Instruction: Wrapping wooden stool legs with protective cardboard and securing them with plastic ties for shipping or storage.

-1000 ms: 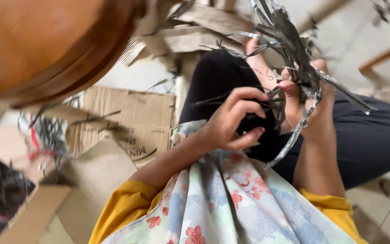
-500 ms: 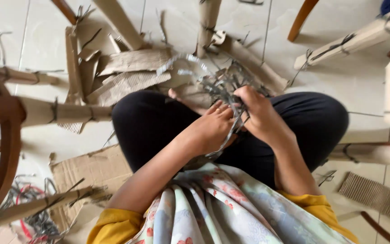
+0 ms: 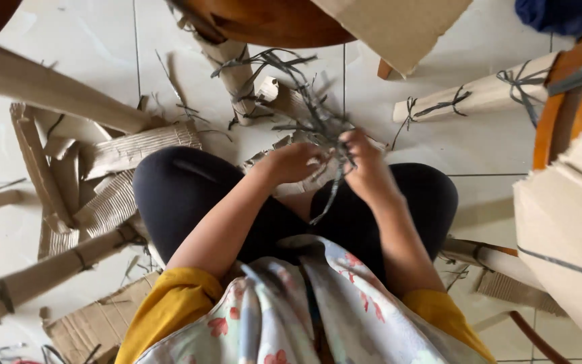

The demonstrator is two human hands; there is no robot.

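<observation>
Currently, both hands work above the lap on a tangled bundle of grey plastic straps [image 3: 311, 121]. Left hand [image 3: 291, 162]: fingers curled together around the lower part of the bundle, knuckles up. Right hand [image 3: 365, 158]: fingers closed in a pinch on strands at the bundle's right side; one loose strand hangs down between the two hands toward the black-trousered knees [image 3: 183, 195]. Most of the bundle fans out up and left of the fingertips, over the pale tiled floor [image 3: 439, 141].

Surroundings: a cardboard-wrapped chair leg [image 3: 234, 67] tied with the same grey strap stands just beyond the bundle; another wrapped leg [image 3: 473, 98] lies to the right. Torn corrugated cardboard strips [image 3: 122, 155] lie left of the knees. A brown wooden chair seat [image 3: 271, 20] overhangs the top edge.

Limits: motion blur smears the fingers and straps, so the exact grip points cannot be made out. The seat and the large cardboard sheet [image 3: 567, 229] at right are cut off by the frame.
</observation>
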